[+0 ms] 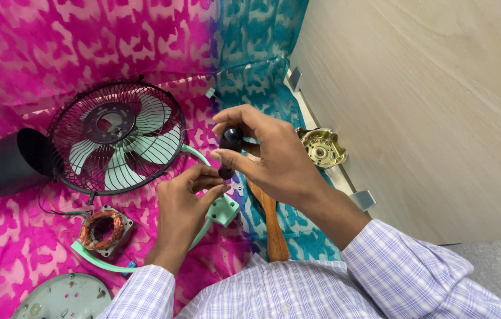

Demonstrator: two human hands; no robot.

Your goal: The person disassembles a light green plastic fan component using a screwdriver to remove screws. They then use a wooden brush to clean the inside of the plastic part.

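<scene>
The right hand (274,156) pinches a small black knob-like part (230,140) between thumb and fingertips; the left hand (182,207) closes its fingertips on its lower end. It looks light, rigid and smooth, likely slippery, so best gripped around its rounded middle.

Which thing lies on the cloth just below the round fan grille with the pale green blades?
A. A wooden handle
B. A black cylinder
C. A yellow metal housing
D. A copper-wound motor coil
D: the copper-wound motor coil lies directly below the fan grille, while the yellow metal housing sits far right by the wooden board, the wooden handle lies under the right hand, and the black cylinder is to the grille's left.
</scene>
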